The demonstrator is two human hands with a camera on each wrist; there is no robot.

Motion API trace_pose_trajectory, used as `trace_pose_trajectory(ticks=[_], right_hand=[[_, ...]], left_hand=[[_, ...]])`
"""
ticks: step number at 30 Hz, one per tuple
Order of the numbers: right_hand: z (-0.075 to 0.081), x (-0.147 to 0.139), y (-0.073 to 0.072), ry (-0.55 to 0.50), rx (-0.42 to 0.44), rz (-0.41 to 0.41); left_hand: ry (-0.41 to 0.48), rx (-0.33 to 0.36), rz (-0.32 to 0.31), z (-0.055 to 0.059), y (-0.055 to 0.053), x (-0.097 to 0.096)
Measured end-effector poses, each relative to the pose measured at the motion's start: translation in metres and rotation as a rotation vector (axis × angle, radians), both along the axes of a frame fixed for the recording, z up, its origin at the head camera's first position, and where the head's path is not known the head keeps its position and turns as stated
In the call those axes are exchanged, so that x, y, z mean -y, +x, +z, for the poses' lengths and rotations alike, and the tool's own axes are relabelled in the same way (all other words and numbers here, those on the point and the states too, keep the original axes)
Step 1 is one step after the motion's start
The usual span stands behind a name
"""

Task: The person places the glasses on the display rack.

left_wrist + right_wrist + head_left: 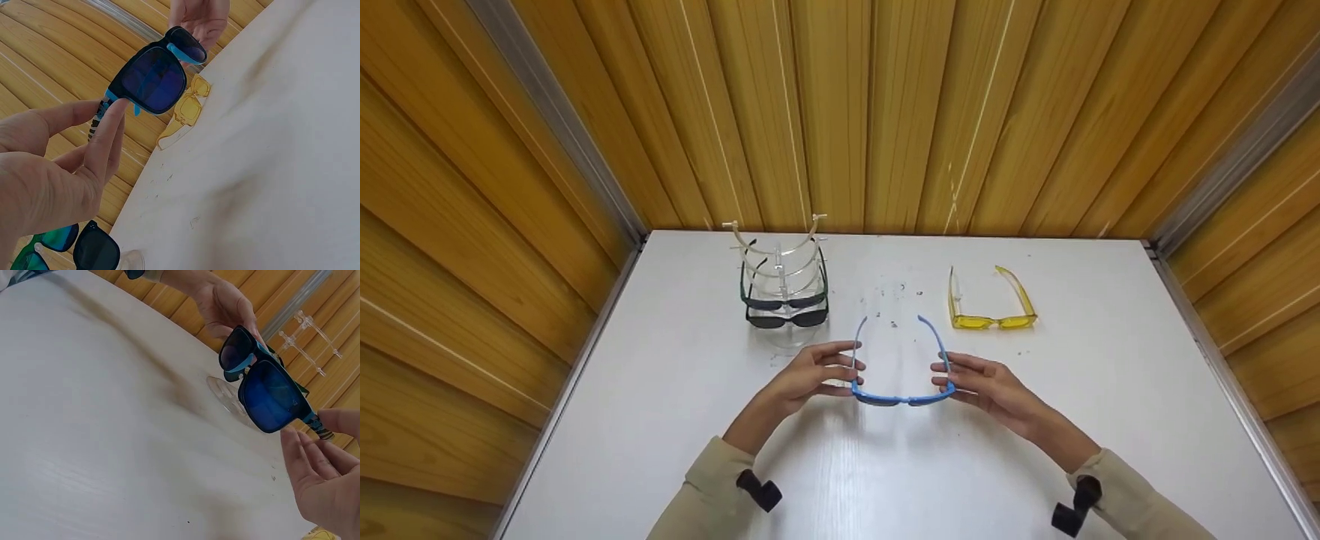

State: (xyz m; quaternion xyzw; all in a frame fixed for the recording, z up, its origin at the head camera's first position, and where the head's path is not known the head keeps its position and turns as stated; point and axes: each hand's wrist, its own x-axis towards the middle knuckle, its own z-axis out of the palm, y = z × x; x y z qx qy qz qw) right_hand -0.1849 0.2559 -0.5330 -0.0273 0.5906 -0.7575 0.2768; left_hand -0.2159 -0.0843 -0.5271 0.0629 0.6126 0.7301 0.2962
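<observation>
A pair of blue sunglasses (896, 400) is held up over the table, temples unfolded and pointing away from the person. My left hand (808, 375) pinches the left temple near its hinge, and my right hand (992, 386) pinches the right one. Both wrist views show dark bluish lenses (154, 81) in a black front, with patterned temples (318, 426). To the left stands a clear display rack (780, 259) bearing two pairs: black sunglasses (788, 320) below and green-framed sunglasses (750, 301) just above. Its upper bars carry no glasses.
Yellow glasses (997, 323) lie on the white table (1110, 360) at the back right, temples open. Small dark marks (894, 324) dot the tabletop between them and the rack. Wood-patterned panels (870, 112) enclose the back and both sides.
</observation>
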Motion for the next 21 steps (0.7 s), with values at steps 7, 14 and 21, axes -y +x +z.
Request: trace_pose_trajectory(ticks=[7,14,21], right_hand=[[-0.002,0.003,0.004,-0.06,0.033,-0.049],[0.002,0.007,0.006,-0.052,0.038,-0.059],[0.004,0.015,0.01,-0.03,0.013,-0.068]], left_hand=[[0.009,0.009,0.008,0.0,0.002,0.005],[0.009,0.016,0.022,0.001,0.007,0.01],[0.008,0.035,0.064,0.001,0.011,0.018]])
